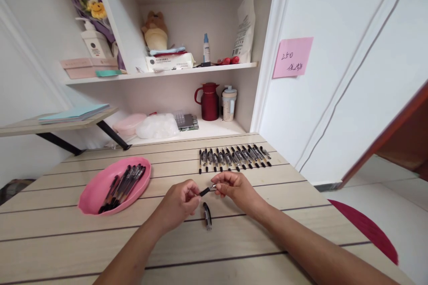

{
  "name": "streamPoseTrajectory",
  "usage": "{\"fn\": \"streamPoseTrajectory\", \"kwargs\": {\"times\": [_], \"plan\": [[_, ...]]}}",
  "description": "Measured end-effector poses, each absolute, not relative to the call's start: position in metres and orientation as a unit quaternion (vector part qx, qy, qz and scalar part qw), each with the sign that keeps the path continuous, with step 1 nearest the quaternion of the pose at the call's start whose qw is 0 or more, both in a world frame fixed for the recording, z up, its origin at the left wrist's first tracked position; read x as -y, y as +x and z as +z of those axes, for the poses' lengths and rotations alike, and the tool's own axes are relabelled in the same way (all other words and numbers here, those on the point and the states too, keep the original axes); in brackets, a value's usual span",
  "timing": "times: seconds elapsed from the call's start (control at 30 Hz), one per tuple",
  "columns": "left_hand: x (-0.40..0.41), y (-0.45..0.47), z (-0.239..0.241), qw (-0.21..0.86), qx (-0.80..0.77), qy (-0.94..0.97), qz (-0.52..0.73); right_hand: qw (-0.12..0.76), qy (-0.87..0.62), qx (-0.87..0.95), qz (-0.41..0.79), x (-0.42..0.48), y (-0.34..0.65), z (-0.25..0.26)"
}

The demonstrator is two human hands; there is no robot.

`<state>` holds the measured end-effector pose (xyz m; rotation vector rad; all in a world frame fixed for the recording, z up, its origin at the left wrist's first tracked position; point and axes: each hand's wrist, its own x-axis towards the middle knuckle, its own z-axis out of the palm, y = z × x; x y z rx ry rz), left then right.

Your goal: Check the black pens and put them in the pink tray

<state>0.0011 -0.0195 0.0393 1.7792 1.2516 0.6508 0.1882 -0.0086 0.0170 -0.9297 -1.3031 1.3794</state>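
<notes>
My left hand and my right hand meet above the wooden table, both pinched on a short black pen part held between them. Just below them a black and clear pen barrel lies loose on the table. A row of several black pens is laid side by side beyond my hands. To the left a pink oval tray holds several more black pens.
Shelves at the back hold a red jug, a cup, a plastic bag and boxes. A pink note sticks to the white wall at right. A low side table stands at left.
</notes>
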Motion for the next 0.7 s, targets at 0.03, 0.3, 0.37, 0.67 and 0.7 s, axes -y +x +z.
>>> {"fn": "streamPoseTrajectory", "kwargs": {"times": [0.03, 0.3, 0.37, 0.67, 0.7], "plan": [[0.02, 0.002, 0.038, 0.415, -0.499, 0.715, 0.26, 0.489, -0.381, 0.538, 0.571, 0.009, 0.188, 0.017], [0.021, 0.008, 0.037, 0.225, -0.499, 0.789, 0.277, 0.491, -0.394, 0.522, 0.576, 0.009, 0.188, 0.019], [0.022, 0.01, 0.037, 0.181, -0.497, 0.801, 0.281, 0.487, -0.398, 0.521, 0.578, 0.008, 0.188, 0.019], [0.026, 0.014, 0.03, 0.096, -0.472, 0.825, 0.297, 0.433, -0.463, 0.595, 0.494, 0.008, 0.189, 0.011], [0.027, 0.015, 0.03, 0.093, -0.471, 0.826, 0.295, 0.42, -0.468, 0.616, 0.473, 0.009, 0.19, 0.011]]}}
